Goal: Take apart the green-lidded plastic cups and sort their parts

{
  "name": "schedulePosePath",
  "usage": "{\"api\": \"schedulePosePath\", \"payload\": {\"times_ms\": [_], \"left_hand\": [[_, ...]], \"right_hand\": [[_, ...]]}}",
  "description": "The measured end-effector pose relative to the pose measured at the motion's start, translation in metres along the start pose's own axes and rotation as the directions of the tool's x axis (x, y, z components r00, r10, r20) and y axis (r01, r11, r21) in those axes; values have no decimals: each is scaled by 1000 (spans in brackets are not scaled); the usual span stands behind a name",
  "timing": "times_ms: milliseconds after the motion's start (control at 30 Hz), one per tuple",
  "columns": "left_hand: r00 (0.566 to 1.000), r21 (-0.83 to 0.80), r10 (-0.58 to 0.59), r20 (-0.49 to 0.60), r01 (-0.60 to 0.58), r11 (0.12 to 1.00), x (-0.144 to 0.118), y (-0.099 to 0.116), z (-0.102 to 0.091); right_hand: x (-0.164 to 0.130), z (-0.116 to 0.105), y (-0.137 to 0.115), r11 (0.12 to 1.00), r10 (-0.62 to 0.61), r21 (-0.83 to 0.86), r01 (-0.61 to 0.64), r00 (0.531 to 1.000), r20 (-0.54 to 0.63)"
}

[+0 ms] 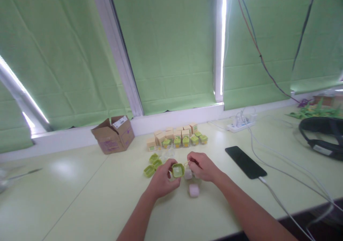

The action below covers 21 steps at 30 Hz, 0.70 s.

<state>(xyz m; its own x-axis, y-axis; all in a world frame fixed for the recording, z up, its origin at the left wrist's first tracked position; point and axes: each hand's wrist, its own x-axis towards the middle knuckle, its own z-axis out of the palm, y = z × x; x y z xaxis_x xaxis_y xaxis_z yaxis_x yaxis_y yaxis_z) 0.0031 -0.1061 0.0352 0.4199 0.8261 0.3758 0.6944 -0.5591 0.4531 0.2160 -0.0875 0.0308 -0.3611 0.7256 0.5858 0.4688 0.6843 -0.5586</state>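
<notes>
Nearest, just below the hands, a pale pink cube (193, 190) lies alone on the table (80, 198). The left hand (160, 182) is closed round a small green lid (178, 170); the right hand (203, 166), almost touching it, pinches something pale and thin, too small to make out. Left of the hands lie more green lids (152, 165). Beyond them stands a row of small boxes (174, 136), half hiding one another.

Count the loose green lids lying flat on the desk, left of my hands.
3 green lids: one nearest the row of boxes, one just below it, one farthest left. The left hand holds another green piece; more may be hidden.
</notes>
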Motion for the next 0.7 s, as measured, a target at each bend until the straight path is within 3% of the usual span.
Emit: {"api": "schedulePosePath", "payload": {"times_ms": [467,700], "left_hand": [[995,49,-16,103,11,999,-1,5,-9],[986,77,-25,167,12,997,0,2,-9]], "right_hand": [[4,-16,18,990,135,-36,-139,986,-102],[3,-25,30,925,315,-221,-309,949,-9]]}}
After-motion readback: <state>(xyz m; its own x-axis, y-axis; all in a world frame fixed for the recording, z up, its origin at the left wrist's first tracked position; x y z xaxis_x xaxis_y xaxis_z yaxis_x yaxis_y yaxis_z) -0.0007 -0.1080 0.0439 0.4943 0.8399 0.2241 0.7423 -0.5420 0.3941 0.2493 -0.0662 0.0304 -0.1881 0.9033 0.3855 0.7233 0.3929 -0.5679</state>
